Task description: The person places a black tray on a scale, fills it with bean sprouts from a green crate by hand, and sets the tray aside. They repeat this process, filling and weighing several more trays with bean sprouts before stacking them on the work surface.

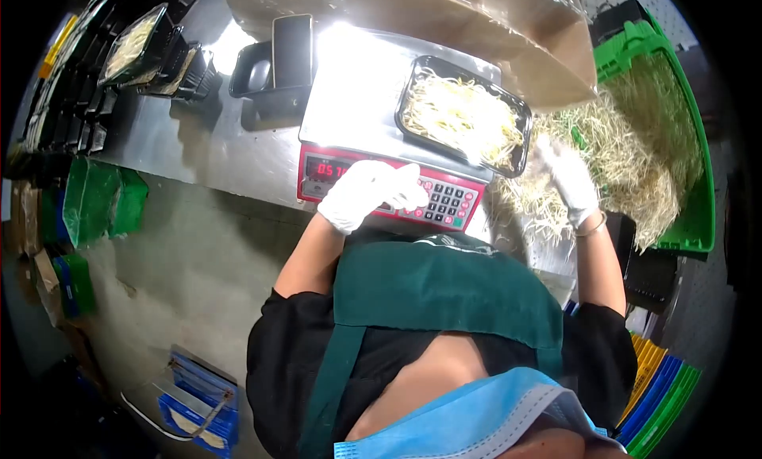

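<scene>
My left hand [364, 194], in a white glove, is held over the front panel of a red and silver weighing scale [312, 183]. Its fingers are curled together, and whatever they may hold is hidden. A black plastic tray [521, 166] filled with bean sprouts [460, 113] rests tilted on the right part of the scale's plate. To the right of that tray, my gloved right hand [568, 178] lies against a large heap of loose sprouts [635, 153], its fingers stretched out. Red digits glow on the scale's display, partly covered by my left hand.
A green crate [698, 181] lies on its side at the right, with sprouts spilling out. Black trays [292, 50] stand left of the scale, and filled trays [135, 50] are stacked farther left. Brown sheeting [492, 30] lines the back. A blue crate [198, 403] is on the floor.
</scene>
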The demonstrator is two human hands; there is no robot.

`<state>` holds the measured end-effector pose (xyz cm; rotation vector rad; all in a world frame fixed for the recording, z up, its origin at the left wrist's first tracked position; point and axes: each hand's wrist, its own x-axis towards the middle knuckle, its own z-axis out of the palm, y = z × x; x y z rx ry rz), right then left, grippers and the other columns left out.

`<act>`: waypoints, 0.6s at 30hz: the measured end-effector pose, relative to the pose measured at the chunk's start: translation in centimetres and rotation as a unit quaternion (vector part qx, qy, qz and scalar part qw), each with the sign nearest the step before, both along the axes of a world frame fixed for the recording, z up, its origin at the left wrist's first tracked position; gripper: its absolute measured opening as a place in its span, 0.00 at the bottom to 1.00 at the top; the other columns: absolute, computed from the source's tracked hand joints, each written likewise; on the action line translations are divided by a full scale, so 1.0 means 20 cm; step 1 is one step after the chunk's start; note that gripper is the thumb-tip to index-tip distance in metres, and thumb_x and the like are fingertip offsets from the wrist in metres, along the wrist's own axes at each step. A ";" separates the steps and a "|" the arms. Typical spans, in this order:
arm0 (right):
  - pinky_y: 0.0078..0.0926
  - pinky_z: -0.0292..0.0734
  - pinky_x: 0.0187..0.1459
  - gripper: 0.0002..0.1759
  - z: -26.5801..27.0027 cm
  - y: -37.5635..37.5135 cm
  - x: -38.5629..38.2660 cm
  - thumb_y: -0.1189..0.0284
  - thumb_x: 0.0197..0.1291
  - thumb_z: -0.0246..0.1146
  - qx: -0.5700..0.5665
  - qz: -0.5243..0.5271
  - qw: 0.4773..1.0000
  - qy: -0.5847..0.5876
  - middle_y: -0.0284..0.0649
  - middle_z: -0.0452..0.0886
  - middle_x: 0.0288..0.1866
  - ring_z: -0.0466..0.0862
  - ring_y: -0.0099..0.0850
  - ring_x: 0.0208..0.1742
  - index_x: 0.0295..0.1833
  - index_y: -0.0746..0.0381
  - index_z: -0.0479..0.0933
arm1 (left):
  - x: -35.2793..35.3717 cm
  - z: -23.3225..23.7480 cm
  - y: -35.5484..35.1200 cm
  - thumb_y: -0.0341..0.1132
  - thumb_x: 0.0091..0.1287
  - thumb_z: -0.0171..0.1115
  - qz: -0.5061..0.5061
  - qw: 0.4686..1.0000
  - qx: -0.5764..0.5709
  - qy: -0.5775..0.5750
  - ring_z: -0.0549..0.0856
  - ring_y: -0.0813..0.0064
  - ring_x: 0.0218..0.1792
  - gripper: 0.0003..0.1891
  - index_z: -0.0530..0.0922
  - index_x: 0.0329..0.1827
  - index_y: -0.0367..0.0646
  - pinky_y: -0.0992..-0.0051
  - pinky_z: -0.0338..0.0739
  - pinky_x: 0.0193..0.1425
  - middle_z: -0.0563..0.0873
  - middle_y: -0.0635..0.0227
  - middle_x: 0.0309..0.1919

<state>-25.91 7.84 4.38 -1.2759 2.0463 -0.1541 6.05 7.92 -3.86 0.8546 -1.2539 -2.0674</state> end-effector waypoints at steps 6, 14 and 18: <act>0.40 0.75 0.53 0.31 -0.05 -0.45 0.56 0.50 0.66 0.51 -0.429 0.202 0.871 0.124 0.52 0.81 0.48 0.81 0.47 0.49 0.61 0.65 0.69 | -0.31 -0.14 -0.03 0.38 0.70 0.55 -0.042 0.948 -0.315 -0.031 0.83 0.77 0.45 0.15 0.81 0.50 0.36 0.77 0.74 0.53 0.87 0.64 0.42; 0.41 0.72 0.54 0.36 -0.21 -0.52 0.56 0.49 0.65 0.51 -0.399 0.263 0.860 0.178 0.55 0.80 0.48 0.80 0.47 0.50 0.67 0.68 0.63 | -0.42 0.01 -0.06 0.41 0.67 0.60 0.056 0.987 0.128 0.075 0.83 0.83 0.33 0.17 0.82 0.44 0.32 0.82 0.76 0.38 0.87 0.65 0.33; 0.38 0.68 0.62 0.30 -0.20 -0.54 0.49 0.57 0.67 0.52 -0.415 0.169 0.874 -0.188 0.47 0.76 0.59 0.78 0.38 0.58 0.67 0.66 0.63 | -0.33 -0.03 -0.14 0.34 0.63 0.62 0.181 0.979 0.029 0.090 0.83 0.80 0.36 0.11 0.82 0.41 0.33 0.77 0.77 0.36 0.87 0.66 0.34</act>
